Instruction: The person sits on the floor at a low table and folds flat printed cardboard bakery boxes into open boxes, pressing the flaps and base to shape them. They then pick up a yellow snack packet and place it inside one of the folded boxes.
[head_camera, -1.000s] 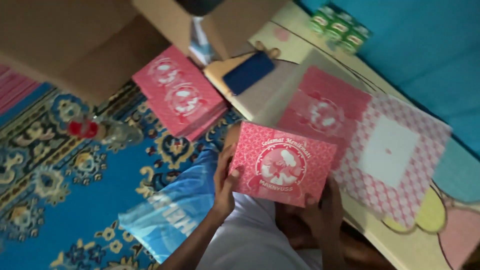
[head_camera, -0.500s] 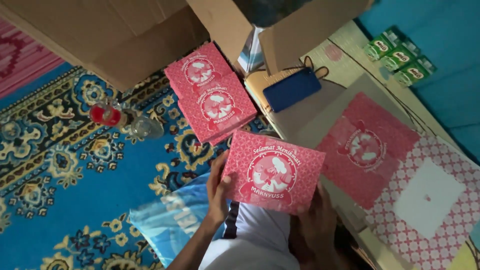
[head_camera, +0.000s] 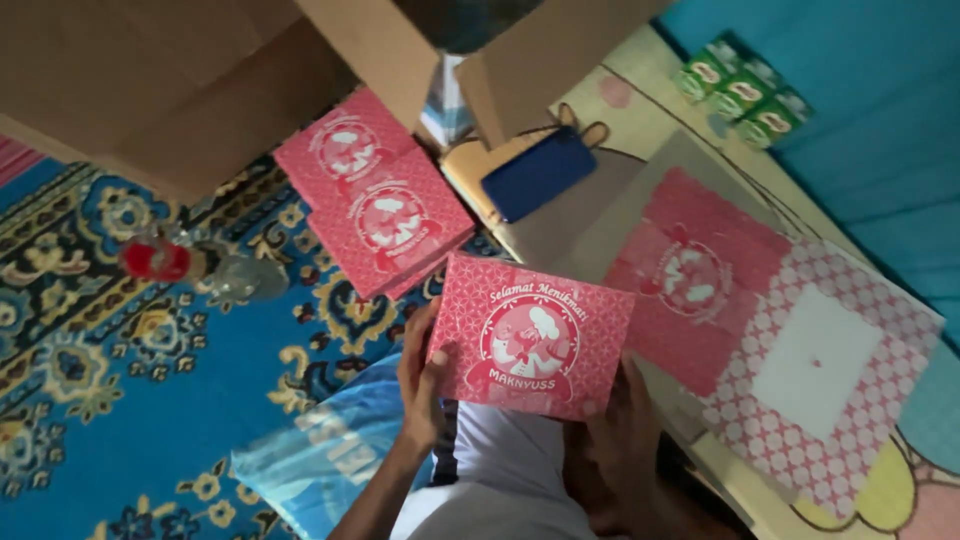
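Fingers (head_camera: 432, 362) of the left hand (head_camera: 420, 385) clasp the left edge of a folded red patterned box (head_camera: 532, 335); the right hand (head_camera: 612, 455) grips its lower right corner, the box held flat above the lap. Stack of matching red boxes (head_camera: 375, 205) on the blue patterned carpet (head_camera: 120, 400) (just beside a brown cardboard carton (head_camera: 180, 80)). Flattened red box blank (head_camera: 760, 330) lies to the right; blue pouch (head_camera: 540, 172) near it.

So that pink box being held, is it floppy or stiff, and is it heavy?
The pink box looks like thin printed card, so probably fairly stiff yet easy to dent. The left hand and right hand hold it by its edges with only fingers, so it seems light. Its flat faces suggest it would slide, not roll.
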